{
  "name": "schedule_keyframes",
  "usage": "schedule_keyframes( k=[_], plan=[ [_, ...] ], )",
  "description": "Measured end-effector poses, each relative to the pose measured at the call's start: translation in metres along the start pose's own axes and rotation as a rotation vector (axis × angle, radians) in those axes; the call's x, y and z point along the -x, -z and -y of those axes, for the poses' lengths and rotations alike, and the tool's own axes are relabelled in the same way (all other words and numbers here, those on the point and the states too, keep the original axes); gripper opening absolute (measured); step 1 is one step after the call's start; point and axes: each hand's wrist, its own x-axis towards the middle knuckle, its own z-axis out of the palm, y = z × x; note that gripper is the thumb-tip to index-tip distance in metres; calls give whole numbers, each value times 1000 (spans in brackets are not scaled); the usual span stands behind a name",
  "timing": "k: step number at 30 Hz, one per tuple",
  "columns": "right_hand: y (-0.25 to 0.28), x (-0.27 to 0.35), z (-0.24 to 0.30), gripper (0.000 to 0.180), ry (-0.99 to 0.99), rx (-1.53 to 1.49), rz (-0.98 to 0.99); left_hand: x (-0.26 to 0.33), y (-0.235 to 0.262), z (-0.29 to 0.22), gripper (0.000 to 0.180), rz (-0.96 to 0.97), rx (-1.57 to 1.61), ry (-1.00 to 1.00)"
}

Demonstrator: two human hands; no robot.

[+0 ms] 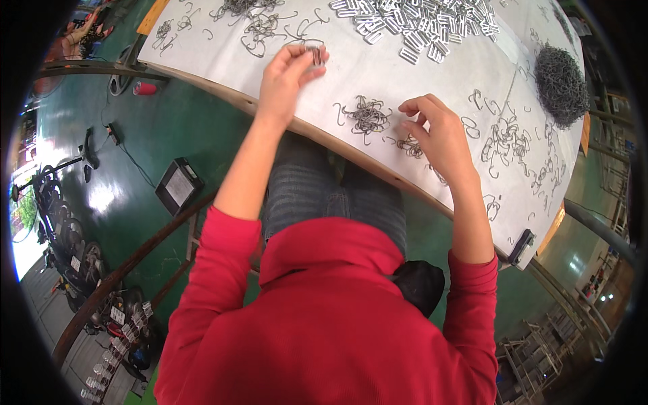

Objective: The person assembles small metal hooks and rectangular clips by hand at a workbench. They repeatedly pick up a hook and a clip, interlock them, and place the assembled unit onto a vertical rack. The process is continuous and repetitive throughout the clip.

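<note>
Over the front part of the table my left hand (287, 77) is closed, pinching a small metal slotted buckle (317, 57) between thumb and fingers. To its right, my right hand (437, 131) hovers above the tabletop with its thumb and index finger apart and nothing visible between them. Beneath and beside those fingers lie loose bent wire hooks (410, 146). A small heap of wire hooks (368, 115) sits between my two hands. Farther back is a broad pile of flat silver slotted buckles (432, 23), like the one in my left hand.
A large dense mound of dark hooks (561, 84) stands at the right, with scattered hooks (506, 140) before it. More hooks (260, 30) lie at the back left. A dark clip-like object (522, 248) rests by the right corner. The wooden table edge (324, 137) runs before my lap.
</note>
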Motion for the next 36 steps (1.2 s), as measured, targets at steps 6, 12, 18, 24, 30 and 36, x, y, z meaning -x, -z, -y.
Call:
schedule_keyframes(
  k=[6,12,18,24,30,36],
  plan=[
    [-22,9,8,11,107,38,-60,-59,22,-13,9,-81,21,-174],
    [-62,6,38,14,301,195,-149,-46,25,-3,12,15,-11,-328],
    [-79,11,47,23,336,308,-122,-48,25,-1,11,13,80,-366],
    [-24,3,10,13,208,233,-205,-45,27,-2,11,-7,101,-358],
    [-18,14,-10,11,96,240,-45,-52,35,6,12,17,86,-347],
    [-26,2,6,31,57,182,-38,-51,37,5,12,3,63,-352]
  ],
)
